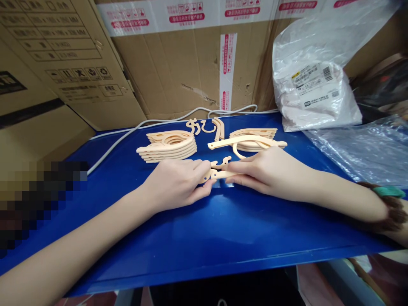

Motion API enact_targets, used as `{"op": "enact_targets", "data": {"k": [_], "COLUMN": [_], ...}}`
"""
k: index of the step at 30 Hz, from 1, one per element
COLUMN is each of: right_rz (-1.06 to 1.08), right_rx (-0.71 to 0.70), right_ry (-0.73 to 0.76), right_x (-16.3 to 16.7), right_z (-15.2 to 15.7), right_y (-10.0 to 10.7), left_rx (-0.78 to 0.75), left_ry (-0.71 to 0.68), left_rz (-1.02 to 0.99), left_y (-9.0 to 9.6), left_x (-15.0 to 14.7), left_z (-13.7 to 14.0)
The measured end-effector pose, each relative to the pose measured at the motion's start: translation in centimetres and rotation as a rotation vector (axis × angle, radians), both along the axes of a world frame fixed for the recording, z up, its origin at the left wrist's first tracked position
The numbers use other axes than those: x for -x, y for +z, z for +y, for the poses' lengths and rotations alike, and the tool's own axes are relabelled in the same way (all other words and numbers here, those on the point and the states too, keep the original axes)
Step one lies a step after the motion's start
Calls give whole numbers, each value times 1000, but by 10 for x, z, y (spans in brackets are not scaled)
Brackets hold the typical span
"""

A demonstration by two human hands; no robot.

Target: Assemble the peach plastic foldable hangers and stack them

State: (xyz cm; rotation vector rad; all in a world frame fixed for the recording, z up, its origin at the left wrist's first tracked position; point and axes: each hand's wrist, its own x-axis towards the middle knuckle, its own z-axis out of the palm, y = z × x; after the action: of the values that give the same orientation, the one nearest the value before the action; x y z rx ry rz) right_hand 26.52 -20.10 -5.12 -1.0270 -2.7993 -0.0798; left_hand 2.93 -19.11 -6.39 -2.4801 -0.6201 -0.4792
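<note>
My left hand (180, 180) pinches the end of a beige plastic hanger arm (205, 177), mostly hidden by the fingers. Gripped in my right hand (270, 174) is another beige hanger arm (219, 174), with a small hole near its tip. The two ends meet between my hands; whether they are joined I cannot tell. Just behind my fingertips shows a small curved piece (225, 161). Stacked hanger arms (172, 148) lie beyond my left hand, and a second stack (255, 132) lies beyond my right, with a loose arm (221, 143) slanting across its front.
Loose hooks (208, 127) and narrow strips (218, 128) lie at the back of the blue table (204, 238). A white cable (140, 125) runs behind them. Cardboard boxes (178, 63) wall the rear and left. A white plastic bag (315, 89) and clear film (347, 146) occupy the right.
</note>
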Motion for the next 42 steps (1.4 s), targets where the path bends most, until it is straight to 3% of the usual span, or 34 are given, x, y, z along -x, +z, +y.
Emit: {"op": "enact_targets", "data": {"k": [9, 35, 42], "right_rz": [-58, -65, -46], "right_rx": [-116, -9, -106], "right_ry": [-10, -12, 10], "right_x": [1, 3, 1], "right_z": [-3, -2, -2], "right_y": [-5, -7, -4], "left_rx": [52, 190, 186], "left_ry": [-19, -47, -16], "left_rz": [-41, -58, -65], "left_y": [-2, -1, -1], "left_x": [1, -1, 0], "left_z": [4, 0, 0]}}
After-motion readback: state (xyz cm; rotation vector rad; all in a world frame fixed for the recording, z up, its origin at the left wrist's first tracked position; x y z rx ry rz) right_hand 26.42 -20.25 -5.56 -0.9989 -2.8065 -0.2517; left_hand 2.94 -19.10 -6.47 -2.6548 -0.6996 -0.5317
